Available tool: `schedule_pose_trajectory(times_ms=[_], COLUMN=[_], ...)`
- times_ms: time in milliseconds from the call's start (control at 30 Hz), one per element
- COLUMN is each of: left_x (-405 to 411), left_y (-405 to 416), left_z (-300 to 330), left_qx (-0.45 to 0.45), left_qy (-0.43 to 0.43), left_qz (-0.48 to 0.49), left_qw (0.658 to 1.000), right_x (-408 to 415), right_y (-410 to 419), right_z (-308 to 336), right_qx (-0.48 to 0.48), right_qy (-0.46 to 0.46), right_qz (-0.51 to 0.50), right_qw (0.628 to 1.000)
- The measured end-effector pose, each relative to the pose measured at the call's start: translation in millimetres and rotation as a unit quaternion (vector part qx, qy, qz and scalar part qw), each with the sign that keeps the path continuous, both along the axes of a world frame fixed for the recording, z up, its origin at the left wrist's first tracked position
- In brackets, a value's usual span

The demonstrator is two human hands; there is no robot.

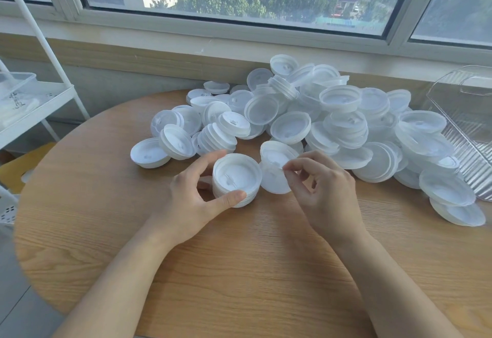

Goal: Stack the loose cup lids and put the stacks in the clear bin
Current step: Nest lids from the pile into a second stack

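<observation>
Left hand is gripping the short stack at frame centre; right hand is pinching a tilted lid touching the stack's right side.

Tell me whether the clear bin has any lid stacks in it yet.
Seemingly empty: the clear bin at the table's right edge shows only its ribbed walls; lids lie outside it. Part of it is out of frame.

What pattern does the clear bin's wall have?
Fine parallel ribbing on the clear bin, seen in the head view.
</observation>
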State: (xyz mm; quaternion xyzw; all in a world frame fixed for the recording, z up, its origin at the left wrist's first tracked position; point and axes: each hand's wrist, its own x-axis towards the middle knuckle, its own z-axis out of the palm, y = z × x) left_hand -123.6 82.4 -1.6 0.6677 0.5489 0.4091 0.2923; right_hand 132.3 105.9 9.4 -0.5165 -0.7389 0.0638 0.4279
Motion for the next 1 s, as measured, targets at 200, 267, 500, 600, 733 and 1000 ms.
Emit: schedule_pose_trajectory(times_ms=[200, 267, 500, 600, 733, 1000], left_x=[9, 13, 14, 11, 10, 13], left_y=[-3, -4, -4, -3, -4, -2], left_z=[2, 3, 4, 1, 1, -1], left_qx=[-0.007, -0.006, 0.001, -0.001, 0.000, 0.001], left_qy=[-0.008, -0.005, -0.008, -0.013, -0.023, -0.027], left_qz=[-0.013, -0.027, -0.032, -0.025, -0.030, -0.028], left_qw=[1.000, 1.000, 0.999, 1.000, 0.999, 0.999], right_x=[-5, -10, -14, -14, -16, -20], right_y=[-7, -11, -13, -13, -17, -11], right_z=[6, 5, 1, -1, 2, -8], right_qx=[0.088, 0.111, 0.123, 0.106, 0.026, -0.077], right_qy=[0.020, -0.009, -0.090, -0.087, -0.026, -0.085], right_qz=[0.040, 0.083, 0.138, 0.148, 0.131, 0.088], right_qw=[0.995, 0.990, 0.979, 0.979, 0.991, 0.990])
